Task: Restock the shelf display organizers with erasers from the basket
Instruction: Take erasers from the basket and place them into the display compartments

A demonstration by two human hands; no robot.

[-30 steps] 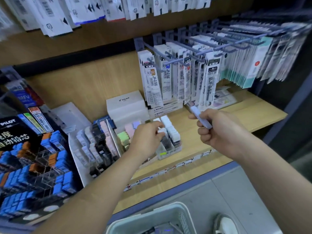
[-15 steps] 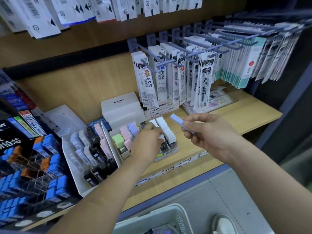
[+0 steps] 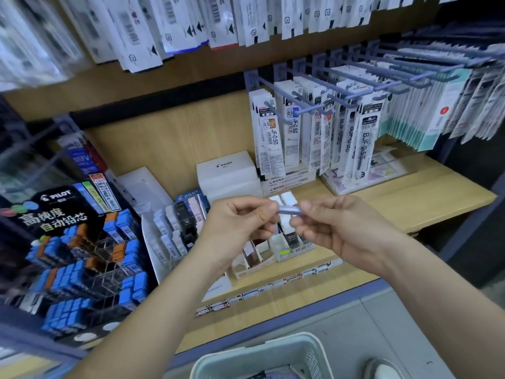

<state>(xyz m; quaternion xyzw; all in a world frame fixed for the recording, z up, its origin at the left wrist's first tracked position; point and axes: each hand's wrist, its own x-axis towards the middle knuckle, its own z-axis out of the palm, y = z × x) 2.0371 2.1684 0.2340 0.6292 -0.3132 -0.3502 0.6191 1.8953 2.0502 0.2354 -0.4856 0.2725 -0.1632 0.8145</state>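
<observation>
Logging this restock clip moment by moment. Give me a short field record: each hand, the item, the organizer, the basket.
left hand: pinches one end of the eraser
right hand: pinches the other end
eraser: pale lilac, held over the organizer
organizer: cardboard tray on the shelf, some front slots look empty
basket: pale green, below the shelf edge

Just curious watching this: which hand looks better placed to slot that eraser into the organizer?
Probably the left hand. Both it and the right hand pinch the eraser, but the left hovers nearer the empty slots of the organizer; the right is off to the side.
</observation>
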